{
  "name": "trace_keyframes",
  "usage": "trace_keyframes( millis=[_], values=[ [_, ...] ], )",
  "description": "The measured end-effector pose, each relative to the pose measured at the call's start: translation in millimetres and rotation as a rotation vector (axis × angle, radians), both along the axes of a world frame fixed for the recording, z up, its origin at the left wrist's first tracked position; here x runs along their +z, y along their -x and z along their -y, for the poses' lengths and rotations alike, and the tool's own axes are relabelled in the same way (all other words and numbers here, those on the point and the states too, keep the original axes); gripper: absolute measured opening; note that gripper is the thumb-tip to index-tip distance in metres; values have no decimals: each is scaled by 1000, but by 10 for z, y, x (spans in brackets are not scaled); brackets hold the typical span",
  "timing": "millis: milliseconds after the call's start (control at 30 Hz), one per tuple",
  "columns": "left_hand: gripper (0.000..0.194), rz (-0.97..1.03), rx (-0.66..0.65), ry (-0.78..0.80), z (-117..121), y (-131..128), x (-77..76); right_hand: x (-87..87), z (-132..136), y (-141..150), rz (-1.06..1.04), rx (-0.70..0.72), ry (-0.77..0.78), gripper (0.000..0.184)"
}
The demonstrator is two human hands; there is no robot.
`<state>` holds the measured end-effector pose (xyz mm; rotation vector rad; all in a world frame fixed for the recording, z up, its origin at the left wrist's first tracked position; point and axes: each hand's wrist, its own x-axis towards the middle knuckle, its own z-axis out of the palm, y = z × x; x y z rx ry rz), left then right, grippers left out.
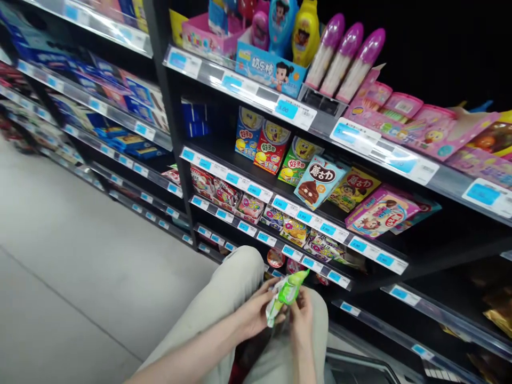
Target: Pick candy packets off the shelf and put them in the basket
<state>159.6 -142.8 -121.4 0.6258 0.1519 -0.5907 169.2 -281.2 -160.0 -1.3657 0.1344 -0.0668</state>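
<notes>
Between my knees, low in front of the shelves, a small green and white candy packet (286, 296) is held in both hands. My left hand (260, 309) grips its left side, the fingers partly behind it. On the packet's right side, my right hand (301, 309) is closed, thumb against the wrapper. The packet is tilted, its bright green end pointing up and right. Its print is too blurred to read. Just beyond lie bagged candies (296, 229) on a low shelf and round-lidded cups (276, 258) on the one below.
Snack boxes (320, 181) stand on the middle shelf, with toy-shaped candies (282, 26) and purple-capped tubes (354, 58) above. Price-tag rails (304, 213) edge the shelves. A dark basket (360, 368) sits at lower right. Grey floor (80, 266) stretches to the left.
</notes>
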Motion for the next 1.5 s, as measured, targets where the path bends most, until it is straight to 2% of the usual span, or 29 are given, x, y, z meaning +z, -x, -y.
trace_keyframes(
  millis=[67, 133, 200, 267, 367, 500, 567, 667, 700, 800, 900, 967, 1067, 1133, 1300, 1400, 1500],
  values=[
    [68, 68, 150, -166, -36, -54, -62, -40, 23, 23, -58, -4, -120, 46],
    [79, 224, 277, -321, -80, -106, -100, -13, 74, 72, -127, -1, -273, 51],
    [82, 368, 353, -452, -118, -134, -104, 44, 117, 120, -133, 48, -331, 55],
    [76, 463, 372, -595, -141, -131, -82, 86, 132, 144, -105, 81, -267, 63],
    [66, 571, 378, -824, -157, -100, -35, 90, 113, 125, -71, 53, -106, 79],
    [63, 619, 356, -995, -189, -91, 8, 54, 102, 82, -24, 17, -56, 82],
    [65, 614, 329, -1021, -209, -105, 20, 33, 129, 72, -11, -37, -19, 71],
    [66, 597, 272, -1052, -225, -123, 32, -3, 198, 68, -4, -122, 100, 36],
    [65, 593, 253, -1070, -225, -127, 36, -16, 221, 69, -8, -134, 130, 30],
    [64, 604, 235, -1100, -215, -141, 37, -46, 261, 73, -26, -131, 141, 29],
    [72, 590, 328, -1073, -211, -167, 16, -60, 256, 69, -28, -104, 163, 33],
    [76, 516, 342, -944, -220, -187, -1, -67, 247, 57, -16, -96, 151, 36],
    [72, 396, 195, -582, -245, -206, -12, -90, 254, 33, -8, -126, 47, 40],
    [63, 367, 131, -457, -258, -214, -18, -109, 267, 20, -20, -123, 13, 38],
    [43, 353, 149, -559, -258, -228, -65, -118, 278, 8, -46, -19, 24, 32],
    [41, 444, 151, -643, -245, -212, -80, -86, 278, 11, -54, -78, -37, 31],
    [38, 623, 183, -773, -237, -171, -75, -28, 279, 29, -82, -105, -132, 31]
  ],
)
